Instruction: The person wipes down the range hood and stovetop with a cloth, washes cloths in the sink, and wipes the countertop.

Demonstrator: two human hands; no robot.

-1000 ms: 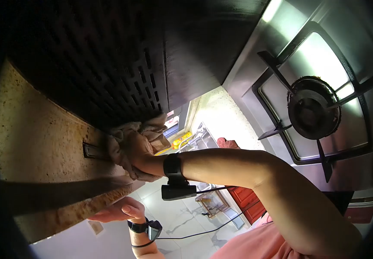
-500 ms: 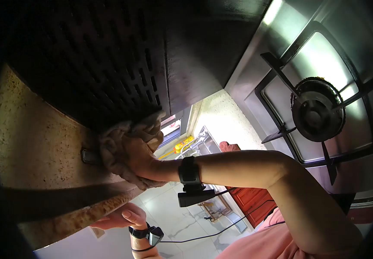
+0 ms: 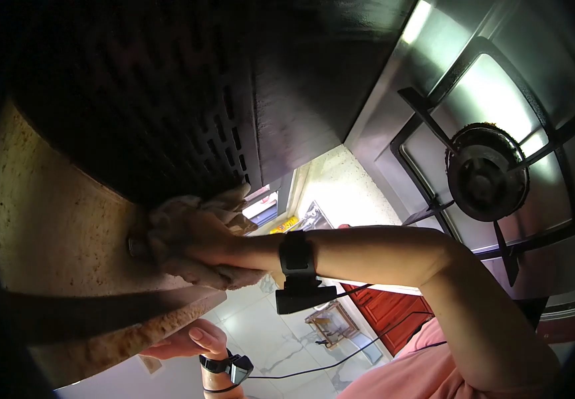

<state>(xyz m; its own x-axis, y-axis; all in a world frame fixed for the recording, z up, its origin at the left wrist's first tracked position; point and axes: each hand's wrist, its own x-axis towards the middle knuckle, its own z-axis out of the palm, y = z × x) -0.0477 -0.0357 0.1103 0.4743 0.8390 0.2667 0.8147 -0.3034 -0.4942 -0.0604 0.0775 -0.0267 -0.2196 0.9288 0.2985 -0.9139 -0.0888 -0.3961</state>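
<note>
My right hand [image 3: 201, 238] is closed on a crumpled greyish cloth [image 3: 214, 274] and presses it where a dark slotted panel [image 3: 234, 126] meets a stained, speckled metal surface [image 3: 55, 199]. The cloth partly hides its fingers. Just left of the cloth is a small rectangular fitting [image 3: 134, 247], partly in shadow. Lower down, my left hand [image 3: 193, 339] is beside the brown-stained edge [image 3: 124, 340] of that metal surface. Its fingers are stretched out, with the tips partly hidden by the edge. Both wrists wear black straps with small devices.
At the right is a steel gas hob [image 3: 380, 146] with a burner [image 3: 487, 173] and black pan supports [image 3: 427, 113]. Behind my right arm are a pale counter [image 3: 341, 179], red cabinet doors [image 3: 387, 316] and a wooden frame [image 3: 333, 324] on tiled floor. A cable [image 3: 301, 376] hangs from the wrist devices.
My right hand and the cloth have shifted left along the metal surface, hiding more of the small fitting. My left hand has barely moved. The view has tilted slightly.
</note>
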